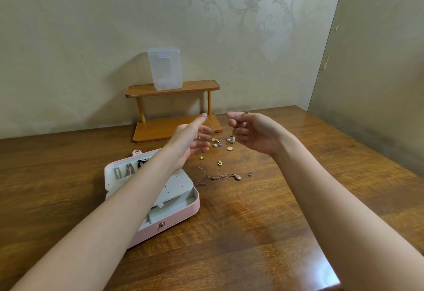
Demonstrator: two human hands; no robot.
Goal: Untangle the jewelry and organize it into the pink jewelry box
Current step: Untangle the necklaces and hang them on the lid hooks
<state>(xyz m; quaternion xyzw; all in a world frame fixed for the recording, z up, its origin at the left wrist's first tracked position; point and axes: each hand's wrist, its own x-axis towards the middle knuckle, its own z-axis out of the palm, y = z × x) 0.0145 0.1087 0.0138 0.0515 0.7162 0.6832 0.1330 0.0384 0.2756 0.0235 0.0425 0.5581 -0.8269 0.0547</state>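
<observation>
box (183,212) left of earrings (220,145), perhaps

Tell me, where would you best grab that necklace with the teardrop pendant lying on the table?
Pinch the teardrop pendant from above: it is the thickest part of the necklace, which lies flat on the table with bare wood around it. The thin chain would probably be harder to lift.

Both forearms reach forward, raised; the left hand (191,139) and right hand (251,133) face each other, fingers curled, fingertips pinched
</observation>
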